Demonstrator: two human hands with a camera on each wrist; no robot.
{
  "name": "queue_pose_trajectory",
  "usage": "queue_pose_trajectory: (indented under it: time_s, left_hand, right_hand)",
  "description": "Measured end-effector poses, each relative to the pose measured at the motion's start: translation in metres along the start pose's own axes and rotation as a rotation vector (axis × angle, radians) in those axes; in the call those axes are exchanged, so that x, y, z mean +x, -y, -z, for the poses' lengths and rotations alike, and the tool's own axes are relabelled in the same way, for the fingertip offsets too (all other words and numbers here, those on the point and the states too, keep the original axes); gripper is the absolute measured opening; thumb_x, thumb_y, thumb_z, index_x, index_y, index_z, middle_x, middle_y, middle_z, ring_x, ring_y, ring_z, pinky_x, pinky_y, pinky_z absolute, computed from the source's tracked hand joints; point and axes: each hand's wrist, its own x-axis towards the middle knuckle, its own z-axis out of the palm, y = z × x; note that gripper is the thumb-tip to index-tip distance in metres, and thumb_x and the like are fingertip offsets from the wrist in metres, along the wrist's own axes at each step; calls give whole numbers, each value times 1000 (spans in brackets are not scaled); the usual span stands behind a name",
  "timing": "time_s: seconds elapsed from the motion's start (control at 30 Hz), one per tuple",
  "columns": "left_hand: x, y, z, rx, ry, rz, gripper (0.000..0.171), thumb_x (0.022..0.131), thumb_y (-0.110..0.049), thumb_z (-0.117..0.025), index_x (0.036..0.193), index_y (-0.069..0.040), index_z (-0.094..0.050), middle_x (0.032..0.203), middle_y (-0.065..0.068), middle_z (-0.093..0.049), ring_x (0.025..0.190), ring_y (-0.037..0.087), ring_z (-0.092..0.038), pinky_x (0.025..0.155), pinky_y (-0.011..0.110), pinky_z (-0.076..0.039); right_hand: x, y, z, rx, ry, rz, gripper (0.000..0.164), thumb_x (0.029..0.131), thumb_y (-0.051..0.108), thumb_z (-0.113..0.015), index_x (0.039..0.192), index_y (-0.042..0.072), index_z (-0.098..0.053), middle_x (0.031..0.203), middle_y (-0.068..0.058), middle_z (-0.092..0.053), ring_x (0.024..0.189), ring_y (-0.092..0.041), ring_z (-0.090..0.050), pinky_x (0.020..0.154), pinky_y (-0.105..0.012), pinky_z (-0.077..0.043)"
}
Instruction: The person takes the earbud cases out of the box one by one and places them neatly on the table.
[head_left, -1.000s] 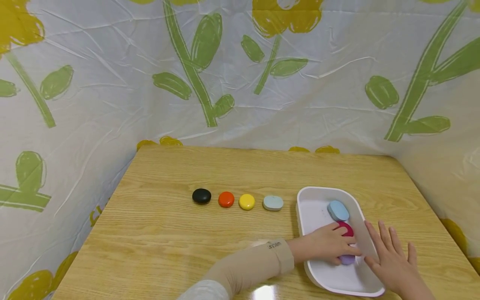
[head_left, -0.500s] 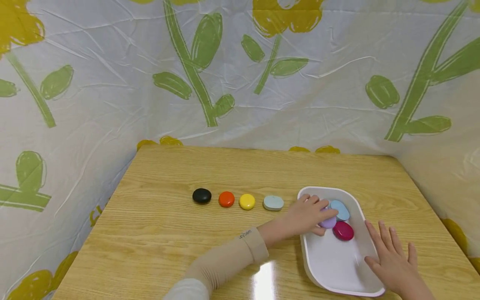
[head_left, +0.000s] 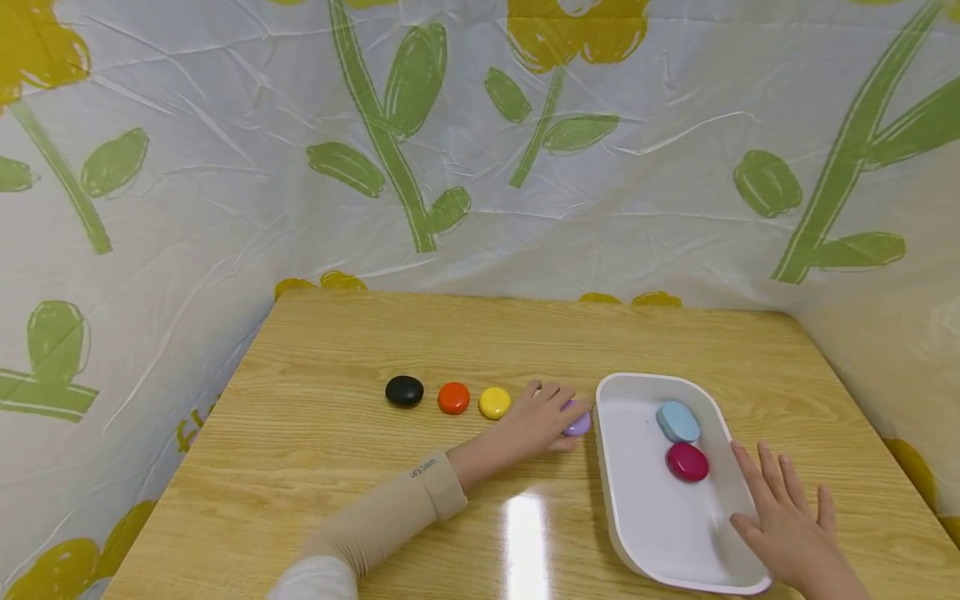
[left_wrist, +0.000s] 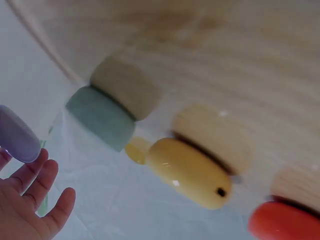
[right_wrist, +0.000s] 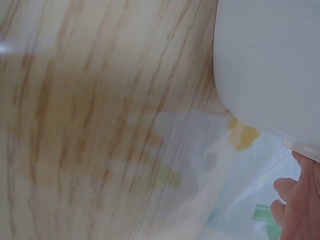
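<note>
My left hand (head_left: 536,421) pinches a purple, smooth pebble-shaped piece (head_left: 577,421) just left of the white tray (head_left: 613,500). In the left wrist view the purple piece (left_wrist: 19,135) is held raised off the table. Below that hand is a grey-green piece (left_wrist: 102,117), mostly covered in the head view. A yellow piece (head_left: 495,403), a red-orange one (head_left: 453,398) and a black one (head_left: 404,392) continue the row leftward. Inside the tray lie a light-blue piece (head_left: 678,422) and a crimson piece (head_left: 687,462). My right hand (head_left: 795,525), fingers spread, touches the tray's right side.
The wooden table (head_left: 337,500) carries the row and the tray. A white sheet with a flower print (head_left: 637,208) hangs behind it and along both sides. Light glares off the table (head_left: 527,542) left of the tray.
My left hand took the purple piece from the tray, carrying it up and left over the rim to above the grey-green piece. The right hand and tray stay where they were.
</note>
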Motion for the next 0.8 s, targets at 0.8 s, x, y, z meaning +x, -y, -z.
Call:
queue_pose_trajectory:
  time_s: [0.8]
  left_hand:
    - [-32, -10, -10, 190, 159, -87, 45, 88, -55, -42, 122, -26, -41, 115, -6, -50, 103, 10, -49, 83, 28, -41]
  right_hand:
    - [-1, 0, 1, -4, 11, -3, 86, 87, 18, -53, 147, 22, 8, 150, -18, 14, 131, -30, 28, 92, -60, 25]
